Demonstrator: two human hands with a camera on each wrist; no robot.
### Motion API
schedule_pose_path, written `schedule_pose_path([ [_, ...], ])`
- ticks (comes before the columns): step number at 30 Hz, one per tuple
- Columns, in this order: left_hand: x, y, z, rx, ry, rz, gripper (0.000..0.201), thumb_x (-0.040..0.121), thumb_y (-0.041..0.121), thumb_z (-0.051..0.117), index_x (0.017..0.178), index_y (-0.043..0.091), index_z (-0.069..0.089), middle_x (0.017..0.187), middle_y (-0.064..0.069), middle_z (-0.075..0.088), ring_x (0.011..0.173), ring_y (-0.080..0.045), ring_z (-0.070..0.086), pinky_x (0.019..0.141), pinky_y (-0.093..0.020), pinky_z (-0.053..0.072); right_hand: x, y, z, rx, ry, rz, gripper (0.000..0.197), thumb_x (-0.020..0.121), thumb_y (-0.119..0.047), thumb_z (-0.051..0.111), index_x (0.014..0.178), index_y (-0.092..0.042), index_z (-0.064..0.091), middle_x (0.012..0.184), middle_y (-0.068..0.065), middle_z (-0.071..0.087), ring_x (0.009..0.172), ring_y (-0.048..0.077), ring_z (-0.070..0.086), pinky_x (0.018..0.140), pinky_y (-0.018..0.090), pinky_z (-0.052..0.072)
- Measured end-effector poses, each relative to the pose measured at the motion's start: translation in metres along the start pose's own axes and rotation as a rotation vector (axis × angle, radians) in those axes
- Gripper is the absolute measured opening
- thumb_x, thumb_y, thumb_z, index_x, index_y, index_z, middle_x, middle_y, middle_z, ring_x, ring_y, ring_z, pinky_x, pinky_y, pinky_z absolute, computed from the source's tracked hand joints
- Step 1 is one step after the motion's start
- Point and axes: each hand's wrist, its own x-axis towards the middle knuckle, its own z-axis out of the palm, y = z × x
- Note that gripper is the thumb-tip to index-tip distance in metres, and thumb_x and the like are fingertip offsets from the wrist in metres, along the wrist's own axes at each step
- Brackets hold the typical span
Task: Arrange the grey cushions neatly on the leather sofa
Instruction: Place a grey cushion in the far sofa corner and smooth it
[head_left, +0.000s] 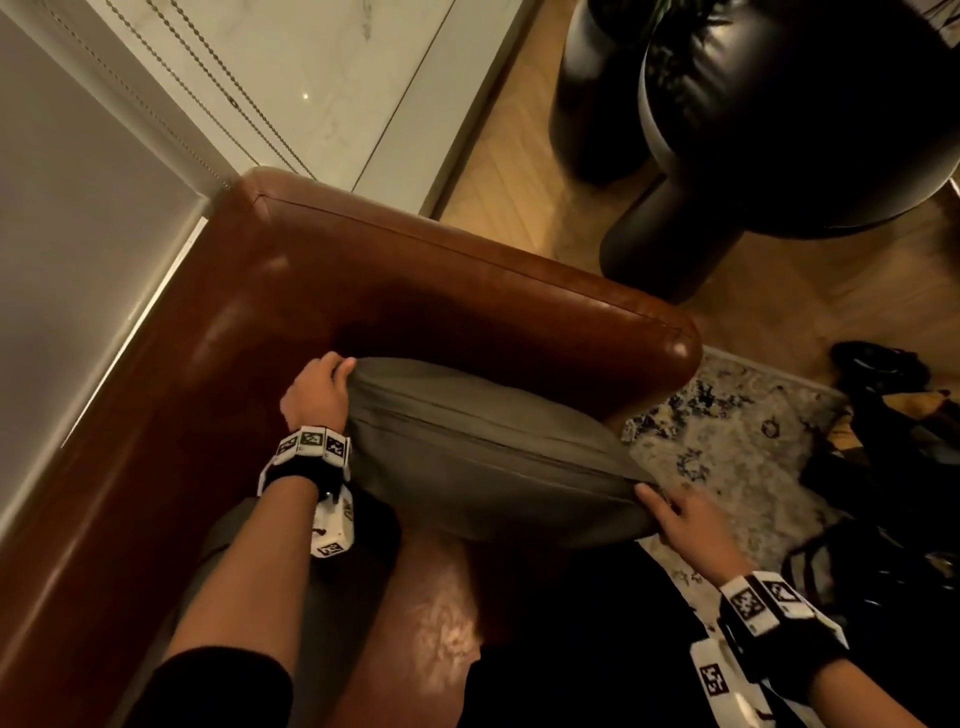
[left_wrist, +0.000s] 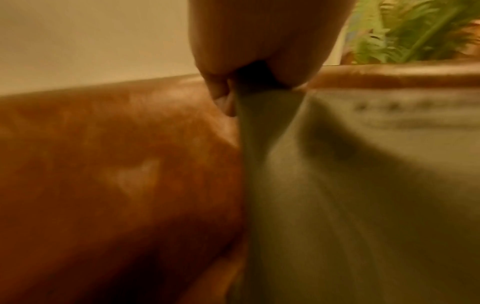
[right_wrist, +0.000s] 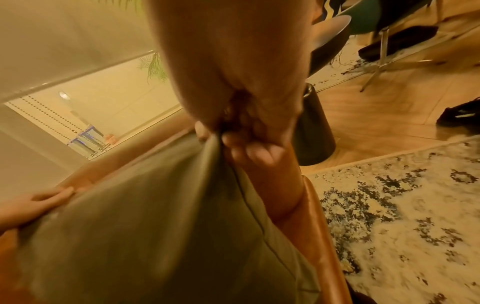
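Note:
A grey cushion (head_left: 483, 447) stands on edge in the corner of the brown leather sofa (head_left: 415, 270), close to the right armrest. My left hand (head_left: 317, 389) pinches its upper left corner, and my right hand (head_left: 675, 512) pinches its lower right corner. In the left wrist view the left hand (left_wrist: 249, 86) squeezes the grey cushion (left_wrist: 350, 195) fabric into a peak in front of the sofa (left_wrist: 116, 164) backrest. In the right wrist view the fingers (right_wrist: 249, 152) of my right hand curl round the cushion (right_wrist: 155, 226) corner, and my other hand (right_wrist: 39, 201) shows at the far edge.
A black round stool or planter (head_left: 769, 119) with thick legs stands on the wood floor (head_left: 509, 171) behind the armrest. A patterned rug (head_left: 727, 447) lies to the right, with dark bags and clothes (head_left: 883, 447) on it. A wall and window ledge (head_left: 104, 208) run behind the sofa.

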Motion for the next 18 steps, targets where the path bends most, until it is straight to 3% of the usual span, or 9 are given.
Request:
schedule_pose_path([
  [2,-0.004,0.0,0.006,-0.011,-0.02,-0.085,0.029,0.097,0.031,0.04,0.101,0.011,0.061,0.105,-0.015,0.059,0.099,-0.037,0.056,0.075,-0.044,0.044,0.003,-0.005,0.002,-0.051,-0.065,0.004,0.056,0.068,-0.07,0.057,0.085,-0.016,0.065,0.083,0.006,0.065,0.081,0.023,0.061,0.069,0.029,0.046],
  [4,-0.004,0.002,0.009,-0.063,-0.015,-0.133,0.028,0.097,0.026,0.041,0.102,0.007,0.061,0.105,-0.017,0.059,0.1,-0.037,0.056,0.074,-0.041,0.043,-0.002,-0.019,0.01,-0.179,0.031,-0.051,0.055,0.082,-0.05,0.058,0.127,-0.02,0.052,0.125,0.008,0.05,0.116,0.024,0.049,0.099,0.039,0.041],
  [5,-0.002,0.003,0.01,-0.082,-0.018,-0.144,0.028,0.097,0.025,0.041,0.103,0.006,0.061,0.106,-0.018,0.06,0.099,-0.038,0.057,0.073,-0.04,0.042,-0.008,-0.035,0.019,-0.233,0.135,-0.168,0.055,0.086,-0.043,0.054,0.135,-0.02,0.045,0.132,0.007,0.044,0.123,0.023,0.042,0.106,0.04,0.035],
  [7,0.003,0.006,0.011,-0.089,-0.033,-0.171,0.03,0.097,0.026,0.04,0.103,0.006,0.061,0.108,-0.018,0.061,0.101,-0.038,0.057,0.074,-0.04,0.043,-0.015,-0.079,0.054,-0.259,0.251,-0.496,0.055,0.087,-0.041,0.045,0.136,-0.016,0.044,0.134,0.007,0.047,0.128,0.023,0.04,0.108,0.038,0.028],
  [10,0.005,0.008,0.015,-0.079,-0.023,-0.195,0.031,0.097,0.029,0.039,0.1,0.007,0.061,0.107,-0.018,0.062,0.1,-0.039,0.058,0.071,-0.038,0.042,-0.012,-0.142,0.129,-0.332,0.075,-0.699,0.056,0.092,-0.038,0.031,0.141,-0.011,0.037,0.147,0.007,0.04,0.141,0.023,0.028,0.116,0.048,0.018],
  [12,0.004,0.009,0.016,-0.085,0.015,-0.19,0.031,0.097,0.029,0.04,0.098,0.007,0.061,0.105,-0.018,0.063,0.098,-0.039,0.058,0.069,-0.037,0.039,-0.003,-0.161,0.167,-0.445,-0.113,-0.72,0.056,0.097,-0.037,0.027,0.147,-0.013,0.022,0.156,0.003,0.023,0.147,0.019,0.01,0.118,0.052,0.005],
  [13,0.004,0.008,0.015,-0.09,0.028,-0.176,0.03,0.097,0.028,0.041,0.099,0.007,0.062,0.104,-0.019,0.063,0.098,-0.039,0.058,0.069,-0.036,0.038,0.005,-0.159,0.177,-0.52,-0.128,-0.746,0.056,0.098,-0.037,0.027,0.148,-0.014,0.019,0.157,0.0,0.019,0.147,0.019,0.008,0.118,0.053,0.003],
  [16,0.003,0.002,0.013,-0.124,0.019,-0.116,0.028,0.097,0.025,0.043,0.099,0.005,0.063,0.101,-0.02,0.063,0.096,-0.038,0.058,0.07,-0.037,0.039,0.027,-0.112,0.169,-0.68,-0.004,-0.706,0.057,0.093,-0.043,0.032,0.146,-0.022,0.027,0.153,-0.005,0.03,0.144,0.021,0.023,0.114,0.049,0.008],
  [18,0.001,-0.001,0.016,-0.15,0.023,-0.097,0.027,0.096,0.023,0.045,0.097,0.004,0.064,0.097,-0.02,0.064,0.093,-0.038,0.058,0.07,-0.036,0.039,0.033,-0.066,0.138,-0.663,0.059,-0.558,0.058,0.094,-0.047,0.028,0.147,-0.024,0.022,0.155,-0.005,0.025,0.145,0.018,0.015,0.115,0.042,0.0],
])
